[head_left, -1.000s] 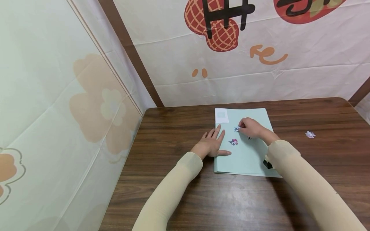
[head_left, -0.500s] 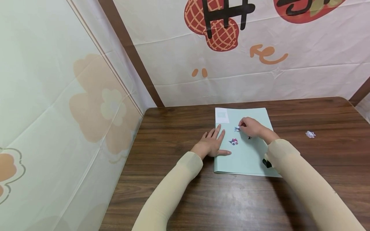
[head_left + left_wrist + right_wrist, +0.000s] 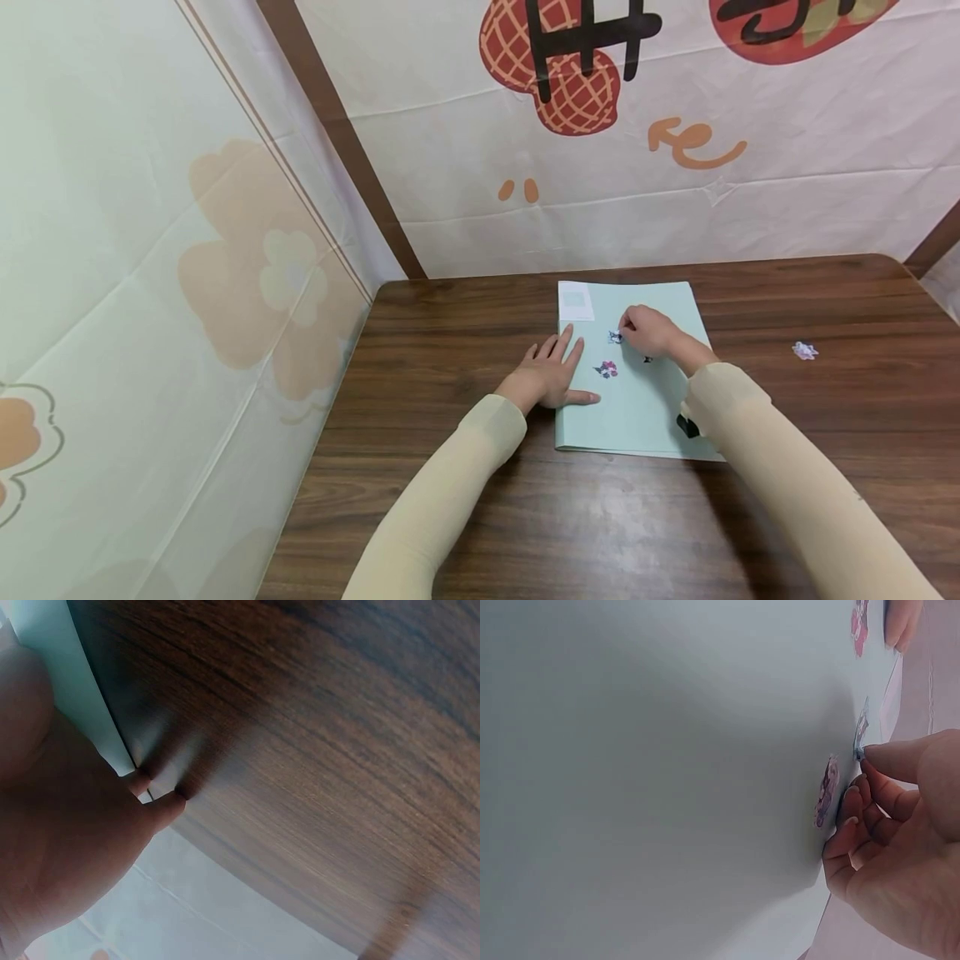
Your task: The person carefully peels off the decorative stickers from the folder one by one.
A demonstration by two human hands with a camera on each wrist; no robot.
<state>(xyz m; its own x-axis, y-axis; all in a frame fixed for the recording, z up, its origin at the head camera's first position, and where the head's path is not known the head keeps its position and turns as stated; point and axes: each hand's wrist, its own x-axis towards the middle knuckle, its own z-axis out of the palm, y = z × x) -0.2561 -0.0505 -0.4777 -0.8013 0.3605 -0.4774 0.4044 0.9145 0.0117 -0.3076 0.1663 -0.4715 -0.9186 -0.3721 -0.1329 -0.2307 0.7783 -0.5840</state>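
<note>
On the wooden table lies a pale mint-green folder (image 3: 622, 417). My left hand (image 3: 547, 375) rests with spread fingers across its left edge, the thumb on the cover and some fingertips over the wood. My right hand (image 3: 651, 332) pinches the edge of a small blue-and-white cartoon sticker (image 3: 862, 727) between thumb and forefinger, right at the cover. Its other fingers curl in against the cover. A pink-and-purple sticker (image 3: 607, 369) sits just below, near my left thumb. Close under my right hand, another purplish sticker (image 3: 826, 793) is on the cover, partly hidden in the head view.
A white label (image 3: 575, 301) marks the folder's upper left corner. Farther right, a loose pale purple sticker (image 3: 805, 351) lies on the brown table (image 3: 450, 333). Printed cloth hangings (image 3: 465, 142) stand behind the table and along its left side.
My right forearm has shifted slightly left, while its fingertips stay at the blue-and-white sticker. More of that sticker shows now. The left hand has not moved.
</note>
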